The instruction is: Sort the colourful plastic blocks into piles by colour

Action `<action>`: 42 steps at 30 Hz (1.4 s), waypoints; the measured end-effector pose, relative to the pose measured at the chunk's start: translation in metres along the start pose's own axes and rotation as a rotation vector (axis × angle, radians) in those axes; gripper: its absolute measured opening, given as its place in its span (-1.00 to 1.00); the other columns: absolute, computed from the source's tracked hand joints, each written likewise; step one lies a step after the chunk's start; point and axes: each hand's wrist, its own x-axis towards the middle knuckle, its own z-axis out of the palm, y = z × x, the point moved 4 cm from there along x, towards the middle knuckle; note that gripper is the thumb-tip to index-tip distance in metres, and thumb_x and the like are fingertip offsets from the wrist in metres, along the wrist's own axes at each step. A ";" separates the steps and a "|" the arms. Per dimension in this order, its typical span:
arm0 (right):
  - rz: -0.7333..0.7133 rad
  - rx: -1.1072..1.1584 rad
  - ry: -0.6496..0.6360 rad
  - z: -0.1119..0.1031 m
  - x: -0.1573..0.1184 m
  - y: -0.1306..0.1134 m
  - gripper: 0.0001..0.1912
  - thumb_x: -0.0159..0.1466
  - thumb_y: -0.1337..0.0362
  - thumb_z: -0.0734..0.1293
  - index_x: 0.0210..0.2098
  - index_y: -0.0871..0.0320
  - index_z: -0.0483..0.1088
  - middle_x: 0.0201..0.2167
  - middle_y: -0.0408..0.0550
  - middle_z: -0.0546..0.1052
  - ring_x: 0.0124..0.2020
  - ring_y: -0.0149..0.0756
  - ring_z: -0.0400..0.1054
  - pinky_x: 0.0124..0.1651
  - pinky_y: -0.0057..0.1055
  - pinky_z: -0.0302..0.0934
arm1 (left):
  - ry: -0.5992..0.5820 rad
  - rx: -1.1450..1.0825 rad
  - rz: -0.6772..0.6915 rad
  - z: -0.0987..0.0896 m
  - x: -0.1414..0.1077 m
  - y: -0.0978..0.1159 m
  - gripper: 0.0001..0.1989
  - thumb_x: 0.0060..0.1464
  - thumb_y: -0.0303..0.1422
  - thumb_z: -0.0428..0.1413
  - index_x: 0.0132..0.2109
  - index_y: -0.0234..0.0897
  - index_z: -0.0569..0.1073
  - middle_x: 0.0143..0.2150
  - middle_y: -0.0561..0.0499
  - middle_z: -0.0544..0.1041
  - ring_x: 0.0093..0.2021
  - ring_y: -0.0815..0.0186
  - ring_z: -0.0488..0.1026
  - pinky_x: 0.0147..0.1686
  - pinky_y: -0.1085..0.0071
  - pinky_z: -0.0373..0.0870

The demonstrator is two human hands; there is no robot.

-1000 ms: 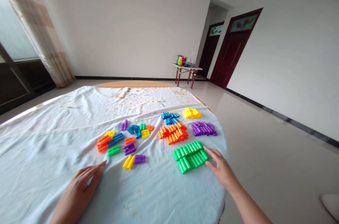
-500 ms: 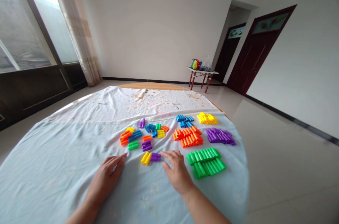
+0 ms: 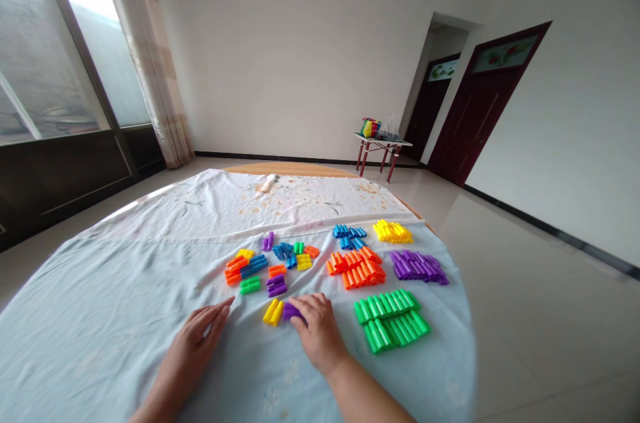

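Note:
My right hand point(image 3: 318, 329) has its thumb and fingers closed around the right end of a purple plastic tube block point(image 3: 289, 310), partly hidden under the fingertips. Just left of it lies a yellow tube block point(image 3: 273, 311), now slightly apart. My left hand point(image 3: 203, 329) rests on the cloth with fingers stretched out, holding nothing. Beyond its fingertips are a green tube block point(image 3: 250, 285), another purple block point(image 3: 277, 285) and a cluster of orange and blue blocks point(image 3: 254, 265). Sorted piles stand right of my right hand: green point(image 3: 391, 319), orange point(image 3: 356, 268) and purple point(image 3: 418, 267).
A blue pile point(image 3: 349, 236) and a yellow pile point(image 3: 393, 231) sit farther back on the round table. A pale, wrinkled tablecloth point(image 3: 125, 316) covers most of it. Past the far edge stands a small table point(image 3: 383, 140) with bags on top.
My right hand has moved left onto the purple block, which now sits apart from the yellow one. My left hand stays flat on the cloth. The camera view has tilted up slightly.

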 end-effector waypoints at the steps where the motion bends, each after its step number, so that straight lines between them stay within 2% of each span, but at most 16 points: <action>1: -0.013 0.009 -0.003 0.000 0.000 -0.001 -0.59 0.20 0.39 0.25 0.04 0.00 0.31 -0.11 -0.08 0.46 -0.07 -0.19 0.23 0.01 -0.18 0.13 | 0.014 0.008 -0.011 -0.001 0.002 -0.001 -0.53 0.04 -0.01 -0.11 -0.10 -0.16 0.50 -0.13 0.02 0.56 -0.09 0.24 0.46 -0.06 0.37 0.37; 5: -0.057 0.004 -0.005 0.000 0.001 -0.004 -0.56 0.20 0.44 0.22 0.06 0.03 0.29 -0.07 -0.07 0.45 -0.02 -0.20 0.21 0.04 -0.17 0.13 | 0.035 0.117 -0.032 -0.003 0.020 -0.002 -0.48 0.07 -0.01 -0.17 -0.08 -0.21 0.49 -0.09 -0.02 0.55 -0.03 0.24 0.41 -0.03 0.36 0.33; 9: -0.081 -0.039 0.031 0.002 0.000 -0.003 -0.54 0.20 0.47 0.16 0.07 0.06 0.29 -0.05 -0.01 0.42 -0.01 -0.20 0.21 0.05 -0.14 0.15 | 0.030 0.205 -0.058 -0.001 0.033 -0.006 -0.52 0.08 -0.06 -0.16 -0.10 -0.20 0.50 -0.05 -0.04 0.53 0.01 0.18 0.37 0.04 0.26 0.24; 13: -0.092 -0.072 0.135 0.001 -0.003 0.002 -0.48 0.18 0.51 0.13 0.10 0.02 0.24 0.01 0.03 0.35 0.04 -0.18 0.16 0.07 -0.09 0.13 | 0.007 0.316 -0.132 0.002 0.024 -0.009 -0.54 0.08 -0.09 -0.18 -0.06 -0.14 0.48 -0.01 -0.06 0.48 0.03 0.08 0.32 -0.02 0.13 0.23; 16: -0.073 -0.095 0.162 0.001 -0.004 0.002 -0.48 0.16 0.44 0.22 0.10 0.02 0.23 -0.03 0.04 0.33 0.01 -0.15 0.18 0.05 -0.08 0.13 | -0.022 0.383 -0.154 0.005 0.013 -0.008 -0.54 0.08 -0.08 -0.18 -0.03 -0.10 0.45 0.06 -0.06 0.41 0.08 0.06 0.26 0.00 0.10 0.18; 21: 0.060 -0.156 0.105 0.004 0.003 -0.003 -0.57 0.05 0.24 0.39 -0.07 0.06 0.37 -0.20 0.00 0.37 -0.13 -0.11 0.24 -0.07 -0.11 0.18 | -0.052 0.450 -0.148 0.009 0.008 -0.005 -0.52 0.09 -0.07 -0.20 0.02 -0.15 0.39 0.10 -0.07 0.35 0.12 0.11 0.21 0.07 0.16 0.09; 24: 0.108 -0.164 0.055 0.001 0.006 -0.007 -0.66 0.04 0.25 0.40 -0.16 0.06 0.42 -0.25 -0.02 0.38 -0.15 -0.12 0.25 -0.08 -0.14 0.17 | -0.070 0.468 -0.136 0.009 0.008 -0.004 -0.52 0.11 -0.08 -0.23 0.03 -0.13 0.38 0.11 -0.05 0.34 0.13 0.14 0.21 0.08 0.19 0.08; 34: -0.038 -0.043 -0.133 -0.038 -0.031 0.000 -0.43 0.05 0.48 0.30 0.06 0.01 0.28 -0.09 -0.06 0.40 -0.05 -0.22 0.24 0.04 -0.26 0.16 | -0.118 0.478 -0.109 0.010 0.011 -0.003 -0.49 0.10 -0.06 -0.25 0.08 -0.08 0.35 0.12 -0.06 0.34 0.13 0.10 0.19 0.09 0.14 0.07; 38: 0.022 -0.041 -0.098 -0.040 -0.031 0.002 -0.39 0.05 0.42 0.34 0.10 0.03 0.25 -0.04 -0.03 0.39 -0.02 -0.18 0.23 0.07 -0.22 0.15 | -0.148 0.495 -0.107 0.011 0.013 -0.006 -0.47 0.10 -0.04 -0.28 0.10 -0.07 0.33 0.13 -0.06 0.32 0.14 0.07 0.19 0.10 0.14 0.07; 42: 0.084 -0.059 -0.083 -0.035 -0.030 0.000 -0.40 0.04 0.32 0.41 0.08 0.02 0.27 -0.14 -0.03 0.43 -0.08 -0.14 0.26 0.03 -0.18 0.18 | -0.121 0.520 -0.087 0.015 0.016 -0.020 -0.49 0.09 -0.03 -0.24 0.09 -0.04 0.34 0.13 -0.02 0.34 0.12 0.07 0.23 0.08 0.13 0.10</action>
